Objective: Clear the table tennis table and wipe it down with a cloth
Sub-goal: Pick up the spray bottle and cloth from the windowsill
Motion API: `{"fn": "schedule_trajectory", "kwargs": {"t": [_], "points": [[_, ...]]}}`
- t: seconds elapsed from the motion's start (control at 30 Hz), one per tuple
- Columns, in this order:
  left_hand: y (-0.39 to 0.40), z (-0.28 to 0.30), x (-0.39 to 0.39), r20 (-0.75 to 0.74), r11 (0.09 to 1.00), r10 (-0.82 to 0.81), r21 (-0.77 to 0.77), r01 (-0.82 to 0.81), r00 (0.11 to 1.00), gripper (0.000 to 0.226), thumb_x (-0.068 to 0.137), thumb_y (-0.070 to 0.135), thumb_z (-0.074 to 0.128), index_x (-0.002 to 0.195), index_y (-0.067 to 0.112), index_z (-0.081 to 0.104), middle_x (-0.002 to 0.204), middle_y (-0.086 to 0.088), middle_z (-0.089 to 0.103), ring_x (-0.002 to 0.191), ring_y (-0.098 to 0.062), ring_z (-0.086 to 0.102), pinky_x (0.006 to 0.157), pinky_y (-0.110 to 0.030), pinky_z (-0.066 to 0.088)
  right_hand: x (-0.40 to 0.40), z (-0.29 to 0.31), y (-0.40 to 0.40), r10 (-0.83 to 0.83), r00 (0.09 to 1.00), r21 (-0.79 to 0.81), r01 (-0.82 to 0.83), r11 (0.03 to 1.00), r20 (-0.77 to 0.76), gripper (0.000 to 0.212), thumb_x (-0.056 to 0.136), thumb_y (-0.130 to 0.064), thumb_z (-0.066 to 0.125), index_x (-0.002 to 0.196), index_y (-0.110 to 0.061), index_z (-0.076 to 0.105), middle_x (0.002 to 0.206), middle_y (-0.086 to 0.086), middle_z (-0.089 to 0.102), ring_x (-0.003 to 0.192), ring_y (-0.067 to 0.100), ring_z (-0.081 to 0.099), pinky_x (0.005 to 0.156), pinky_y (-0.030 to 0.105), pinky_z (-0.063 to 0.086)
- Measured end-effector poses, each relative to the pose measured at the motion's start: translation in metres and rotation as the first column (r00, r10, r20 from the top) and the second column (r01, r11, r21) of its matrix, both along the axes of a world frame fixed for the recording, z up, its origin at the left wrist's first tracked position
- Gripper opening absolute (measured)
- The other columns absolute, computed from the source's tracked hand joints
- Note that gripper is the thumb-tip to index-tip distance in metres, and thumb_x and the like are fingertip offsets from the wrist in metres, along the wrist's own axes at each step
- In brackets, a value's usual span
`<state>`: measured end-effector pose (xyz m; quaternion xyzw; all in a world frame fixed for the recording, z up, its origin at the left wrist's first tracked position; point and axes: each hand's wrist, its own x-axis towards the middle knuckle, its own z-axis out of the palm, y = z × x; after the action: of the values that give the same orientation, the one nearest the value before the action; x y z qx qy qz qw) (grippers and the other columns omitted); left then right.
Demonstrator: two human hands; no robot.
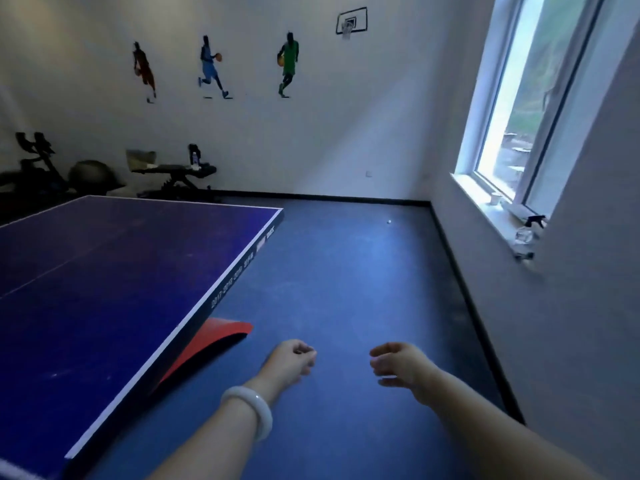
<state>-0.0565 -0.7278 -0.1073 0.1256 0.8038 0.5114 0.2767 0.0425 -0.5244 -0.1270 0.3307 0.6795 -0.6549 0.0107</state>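
Our left hand and right hand hang loosely curled, holding nothing. The table lies at nine o'clock, stiff and smooth; no cloth shows, perhaps by the sill's spray bottle.

- left hand: bare, no ring or glove; a smooth, pale, glossy bangle circles the wrist
- right hand: bare; forearm unsleeved, nothing worn

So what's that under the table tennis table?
A red curved panel shows beneath the table tennis table's near edge, likely part of its base. The tabletop covers the rest of it, so legs and anything else on the floor below are hidden.
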Motion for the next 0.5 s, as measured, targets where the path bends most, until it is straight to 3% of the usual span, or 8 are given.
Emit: {"fn": "schedule_trajectory", "kwargs": {"t": [0.17, 0.27, 0.37, 0.5], "points": [[0.112, -0.009, -0.109, -0.055, 0.982, -0.181, -0.059, 0.178, 0.982, 0.014, 0.093, 0.004, 0.056, 0.081, 0.012, 0.055, 0.076, -0.009, 0.056, 0.061, -0.017, 0.049, 0.054, -0.022, 0.037, -0.069, -0.004, 0.096, -0.129, 0.990, 0.082, 0.124, 0.989, 0.050, 0.021, 0.087, 0.004, 0.064, 0.108, -0.001, 0.063, 0.084, 0.011, 0.060, 0.070, 0.018, 0.057, 0.069, 0.031, 0.053], [0.186, -0.010, -0.157, -0.156, 0.946, -0.308, -0.153, 0.285, 0.938, 0.003, 0.090, 0.014, 0.061, 0.090, 0.011, 0.061, 0.080, -0.005, 0.062, 0.071, -0.018, 0.055, 0.065, -0.025, 0.043, -0.097, -0.001, 0.155, -0.171, 0.982, 0.163, 0.157, 0.974, 0.074, 0.022, 0.086, 0.006, 0.065, 0.106, -0.002, 0.063, 0.084, 0.008, 0.060, 0.067, 0.015, 0.056, 0.056, 0.022, 0.050], [0.264, -0.010, -0.186, -0.252, 0.877, -0.466, -0.262, 0.403, 0.848, 0.013, 0.089, 0.023, 0.062, 0.099, 0.014, 0.065, 0.087, 0.002, 0.064, 0.081, -0.015, 0.060, 0.070, -0.023, 0.045, -0.110, -0.003, 0.214, -0.231, 0.967, 0.264, 0.195, 0.945, 0.111, 0.019, 0.084, 0.006, 0.066, 0.097, -0.008, 0.063, 0.080, 0.005, 0.061, 0.060, 0.011, 0.055, 0.048, 0.018, 0.046], [0.372, -0.014, -0.207, -0.305, 0.763, -0.638, -0.370, 0.530, 0.707, 0.019, 0.089, 0.026, 0.060, 0.106, 0.017, 0.066, 0.097, 0.002, 0.066, 0.091, -0.015, 0.060, 0.072, -0.020, 0.043, -0.125, -0.010, 0.298, -0.290, 0.944, 0.315, 0.231, 0.921, 0.156, 0.020, 0.082, 0.005, 0.070, 0.099, -0.005, 0.066, 0.074, 0.002, 0.062, 0.060, 0.014, 0.056, 0.056, 0.026, 0.051]]}}
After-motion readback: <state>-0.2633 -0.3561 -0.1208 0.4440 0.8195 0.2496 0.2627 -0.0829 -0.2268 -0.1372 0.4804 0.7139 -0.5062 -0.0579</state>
